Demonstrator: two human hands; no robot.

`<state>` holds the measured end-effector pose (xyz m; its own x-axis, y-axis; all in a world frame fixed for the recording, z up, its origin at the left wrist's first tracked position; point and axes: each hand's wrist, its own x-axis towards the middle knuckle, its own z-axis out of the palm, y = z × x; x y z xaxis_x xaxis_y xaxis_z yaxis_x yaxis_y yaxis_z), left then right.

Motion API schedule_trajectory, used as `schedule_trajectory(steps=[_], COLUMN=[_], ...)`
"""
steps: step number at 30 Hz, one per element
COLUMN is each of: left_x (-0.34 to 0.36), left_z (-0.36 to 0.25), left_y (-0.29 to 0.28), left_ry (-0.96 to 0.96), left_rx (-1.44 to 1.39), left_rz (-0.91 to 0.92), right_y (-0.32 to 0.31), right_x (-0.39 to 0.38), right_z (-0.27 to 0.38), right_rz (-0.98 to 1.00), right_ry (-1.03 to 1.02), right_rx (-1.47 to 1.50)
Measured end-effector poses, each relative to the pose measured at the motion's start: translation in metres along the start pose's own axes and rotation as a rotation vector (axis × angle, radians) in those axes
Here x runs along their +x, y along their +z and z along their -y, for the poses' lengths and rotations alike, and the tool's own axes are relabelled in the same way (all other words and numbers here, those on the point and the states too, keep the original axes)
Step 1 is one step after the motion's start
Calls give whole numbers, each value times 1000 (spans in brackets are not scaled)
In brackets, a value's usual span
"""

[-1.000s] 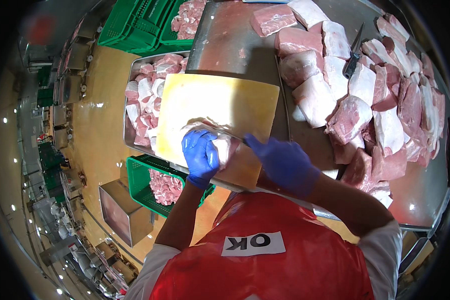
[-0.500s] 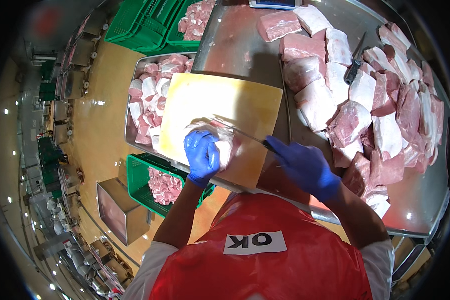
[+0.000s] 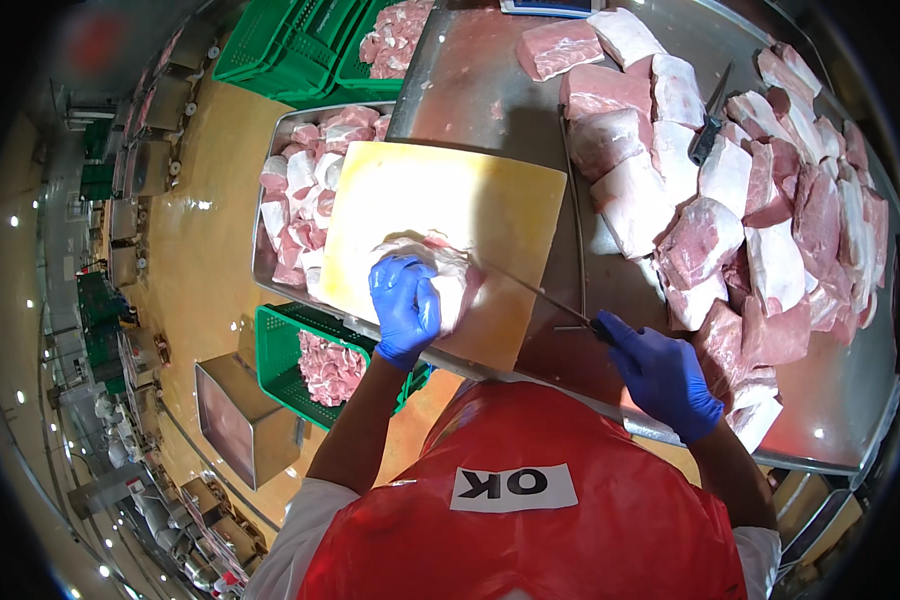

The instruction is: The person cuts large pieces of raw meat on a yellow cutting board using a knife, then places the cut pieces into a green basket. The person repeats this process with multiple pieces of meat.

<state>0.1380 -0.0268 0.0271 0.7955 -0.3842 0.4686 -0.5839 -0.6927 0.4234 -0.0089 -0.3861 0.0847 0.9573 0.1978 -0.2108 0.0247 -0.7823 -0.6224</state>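
Note:
A piece of pale pink meat (image 3: 456, 290) with a white fat layer lies on the yellow cutting board (image 3: 518, 210). My left hand (image 3: 406, 308), in a blue glove, presses on its left side with the fingers curled over it. In my gloved right hand (image 3: 660, 378) is a knife (image 3: 535, 290), gripped by its dark handle. Its long thin blade points up and left, with the tip at the right edge of the meat. Glare whitens the upper part of the board.
Large meat slabs (image 3: 705, 245) cover the right of the steel table (image 3: 450, 95), and a second knife (image 3: 708, 135) rests among them. Left of the board is a metal tray (image 3: 257, 262) of meat chunks. Green crates (image 3: 270, 370) with trimmings stand below and beyond it.
My right hand has drawn the knife back, to the right and toward me, so the blade lies less far across the meat. My left hand stays on the meat.

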Motion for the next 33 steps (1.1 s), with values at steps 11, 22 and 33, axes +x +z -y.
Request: schedule_trajectory(steps=[11,22,33], left_x=[121,93,-239], left_z=[-22,107,293], left_y=[-6,4,-236], left_ry=[-273,-432,-352], left_rx=[347,191,1135], left_rz=[922,254,1127], right_y=[42,38,74], right_x=[17,-19,-38], right_z=[-3,-6,9], right_rz=[-446,-431,-378], right_ry=[90,174,39], right_rx=[403,520,357])
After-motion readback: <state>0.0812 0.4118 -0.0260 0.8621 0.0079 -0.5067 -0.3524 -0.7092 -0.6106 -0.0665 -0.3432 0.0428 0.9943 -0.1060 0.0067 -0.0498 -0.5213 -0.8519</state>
